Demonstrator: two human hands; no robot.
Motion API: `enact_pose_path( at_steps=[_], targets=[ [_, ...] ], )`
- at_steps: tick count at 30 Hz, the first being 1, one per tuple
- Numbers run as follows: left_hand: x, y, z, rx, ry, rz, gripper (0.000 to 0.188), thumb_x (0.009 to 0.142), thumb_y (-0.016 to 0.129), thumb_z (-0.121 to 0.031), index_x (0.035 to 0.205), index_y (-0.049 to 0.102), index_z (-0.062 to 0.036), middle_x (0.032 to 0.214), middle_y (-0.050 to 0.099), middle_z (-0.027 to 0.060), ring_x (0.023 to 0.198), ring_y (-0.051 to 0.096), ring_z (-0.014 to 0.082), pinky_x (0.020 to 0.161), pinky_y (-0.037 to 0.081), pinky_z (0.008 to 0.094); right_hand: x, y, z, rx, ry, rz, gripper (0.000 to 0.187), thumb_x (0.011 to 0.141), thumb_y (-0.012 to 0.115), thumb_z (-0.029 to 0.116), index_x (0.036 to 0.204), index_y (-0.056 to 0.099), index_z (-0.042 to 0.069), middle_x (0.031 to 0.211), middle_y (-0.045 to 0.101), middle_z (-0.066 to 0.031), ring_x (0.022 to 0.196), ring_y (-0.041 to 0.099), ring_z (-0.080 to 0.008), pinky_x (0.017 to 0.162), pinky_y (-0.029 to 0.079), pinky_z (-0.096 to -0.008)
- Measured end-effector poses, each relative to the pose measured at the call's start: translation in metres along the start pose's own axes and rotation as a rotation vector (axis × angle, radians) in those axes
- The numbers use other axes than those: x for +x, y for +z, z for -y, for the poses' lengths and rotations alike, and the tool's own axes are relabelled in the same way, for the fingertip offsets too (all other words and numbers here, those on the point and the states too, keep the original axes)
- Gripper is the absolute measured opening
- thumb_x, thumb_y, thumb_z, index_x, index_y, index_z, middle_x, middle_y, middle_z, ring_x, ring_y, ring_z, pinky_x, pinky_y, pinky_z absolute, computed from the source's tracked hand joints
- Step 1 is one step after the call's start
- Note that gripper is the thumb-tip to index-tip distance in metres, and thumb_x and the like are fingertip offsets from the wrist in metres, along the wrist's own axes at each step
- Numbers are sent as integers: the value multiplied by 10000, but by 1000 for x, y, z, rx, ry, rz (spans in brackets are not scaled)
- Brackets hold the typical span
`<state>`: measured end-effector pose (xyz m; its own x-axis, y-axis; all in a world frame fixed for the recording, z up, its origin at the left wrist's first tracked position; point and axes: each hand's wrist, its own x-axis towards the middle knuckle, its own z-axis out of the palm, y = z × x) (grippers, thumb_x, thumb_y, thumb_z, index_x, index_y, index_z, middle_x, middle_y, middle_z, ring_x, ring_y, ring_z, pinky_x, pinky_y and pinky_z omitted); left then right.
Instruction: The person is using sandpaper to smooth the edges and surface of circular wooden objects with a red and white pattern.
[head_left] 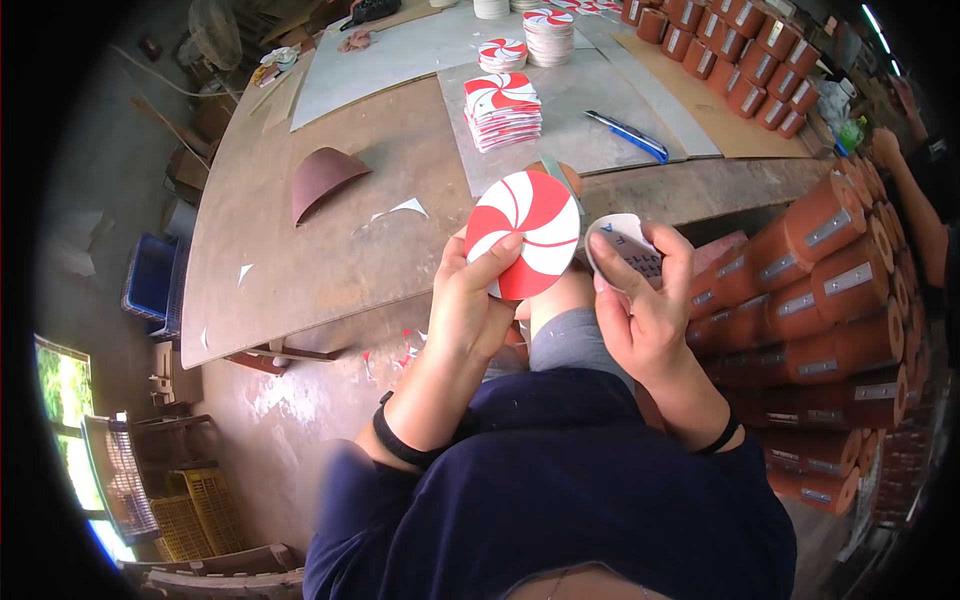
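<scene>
A round disc (pixel 540 240) with a red and white swirl is pinched in my left hand (pixel 475 285), thumb on its face, just off the table's front edge. To its right, my right hand (pixel 650 300) grips a curled piece of sandpaper (pixel 632 255), its pale printed back showing; it is close to the disc's edge but looks apart from it. Beyond the disc stands a stack of swirl-printed squares (pixel 502 118) with uneven sides. Farther back are a short stack of round swirl discs (pixel 502 56) and a taller one (pixel 549 42). A brown object behind the disc is partly hidden.
On the table (pixel 390 260) lie a blue utility knife (pixel 632 137), a curved brown sheet (pixel 328 182) and white paper scraps (pixel 408 208). Reddish-brown cylinders (pixel 740 60) are piled at the back right, with more cylinders (pixel 820 290) stacked beside me. Another person's arm (pixel 910 190) shows far right.
</scene>
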<state>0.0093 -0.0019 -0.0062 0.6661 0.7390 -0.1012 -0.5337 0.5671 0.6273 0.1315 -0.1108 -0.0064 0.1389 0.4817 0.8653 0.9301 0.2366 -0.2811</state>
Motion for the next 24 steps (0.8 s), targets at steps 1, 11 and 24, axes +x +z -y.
enact_pose_path(
  at_steps=[1,11,24],
  targets=[
    [-2,1,1,-8,0,-41,344,804,554,-12,1100,389,43,1045,526,177,951,558,245,800,491,366,3,-1,4,-34,-28,35,516,648,574,-4,1145,547,133,1028,445,-136,873,484,-265,729,415,-356],
    [1,-2,0,-27,-37,7,339,813,544,-21,1102,374,32,1071,512,185,970,550,250,821,478,380,4,2,-3,-8,31,43,476,647,566,-11,1108,575,111,1027,463,-155,875,481,-292,731,418,-354],
    [-2,2,1,7,9,-69,344,791,568,-4,1072,372,26,1040,517,181,958,555,257,799,496,395,3,7,0,18,30,65,468,653,564,-24,1103,576,108,990,463,-145,846,486,-288,705,416,-353]
  ],
)
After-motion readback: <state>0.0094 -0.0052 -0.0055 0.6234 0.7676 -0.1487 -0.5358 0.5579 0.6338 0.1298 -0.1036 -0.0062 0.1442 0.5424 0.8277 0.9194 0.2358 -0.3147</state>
